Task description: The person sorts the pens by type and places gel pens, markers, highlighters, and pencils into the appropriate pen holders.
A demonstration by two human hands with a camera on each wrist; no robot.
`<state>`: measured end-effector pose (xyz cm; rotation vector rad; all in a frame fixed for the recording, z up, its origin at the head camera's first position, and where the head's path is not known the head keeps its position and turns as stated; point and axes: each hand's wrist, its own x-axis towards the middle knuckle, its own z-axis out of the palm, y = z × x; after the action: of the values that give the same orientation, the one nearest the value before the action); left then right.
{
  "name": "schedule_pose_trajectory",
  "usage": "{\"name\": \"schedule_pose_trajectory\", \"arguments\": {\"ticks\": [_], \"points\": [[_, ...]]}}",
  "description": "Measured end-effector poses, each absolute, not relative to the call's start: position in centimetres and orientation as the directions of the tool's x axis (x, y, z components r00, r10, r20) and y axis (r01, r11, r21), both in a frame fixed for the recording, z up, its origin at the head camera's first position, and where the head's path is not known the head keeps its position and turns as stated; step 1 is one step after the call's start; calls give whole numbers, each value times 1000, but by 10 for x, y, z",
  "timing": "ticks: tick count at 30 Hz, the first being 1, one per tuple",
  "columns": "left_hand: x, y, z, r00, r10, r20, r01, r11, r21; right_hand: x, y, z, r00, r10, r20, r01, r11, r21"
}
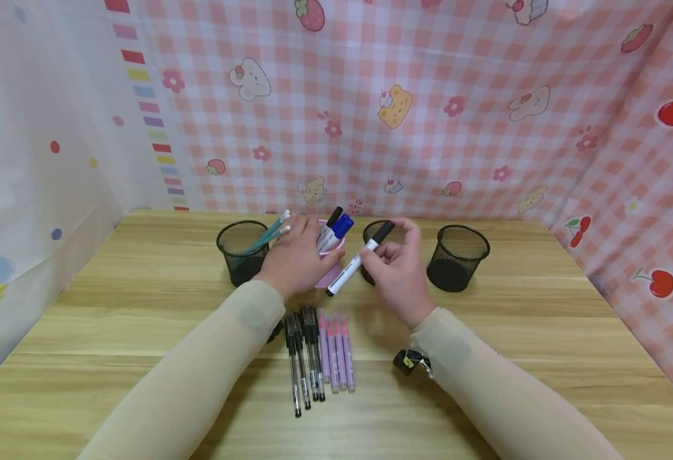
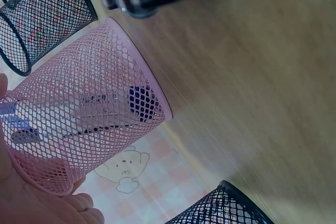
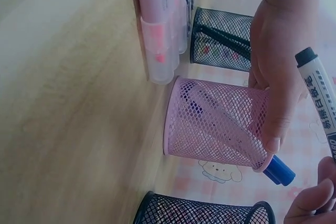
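In the head view, my left hand [image 1: 297,257] grips the rim of a pink mesh pen cup [image 3: 212,121], its thumb on the near side and its fingers around the far side. The cup stands upright with blue-capped markers [image 1: 343,226] and a black-capped marker [image 1: 335,216] in it. Just to the right, my right hand [image 1: 401,276] pinches a white whiteboard marker [image 1: 350,275] between thumb and fingers. That marker is tilted in the air, black cap up and to the right, its lower end close in front of the pink cup.
Left of the pink cup, a black mesh cup [image 1: 234,263] holds teal pencils [image 1: 263,241]. Another black mesh cup [image 1: 369,231] is partly hidden behind my right hand, and a third [image 1: 457,260] stands farther right. Black pens [image 1: 311,348] and purple highlighters [image 1: 341,361] lie in front.
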<state>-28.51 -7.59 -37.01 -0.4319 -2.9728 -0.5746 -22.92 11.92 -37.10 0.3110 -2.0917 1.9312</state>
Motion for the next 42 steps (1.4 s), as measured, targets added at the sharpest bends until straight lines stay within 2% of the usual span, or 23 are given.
{"name": "schedule_pose_trajectory", "arguments": {"ticks": [12,29,42], "points": [[-285,-76,-369,-959,257,121,283,901,330,-241,119,-365,-907,211,365,-360,61,-931],[-286,-77,-370,-955,264,133,294,887,355,-259,113,-363,-832,385,400,-422,28,-906],[-284,-76,-369,-955,266,128,294,897,329,-264,104,-362,-792,421,442,-418,154,-895]]}}
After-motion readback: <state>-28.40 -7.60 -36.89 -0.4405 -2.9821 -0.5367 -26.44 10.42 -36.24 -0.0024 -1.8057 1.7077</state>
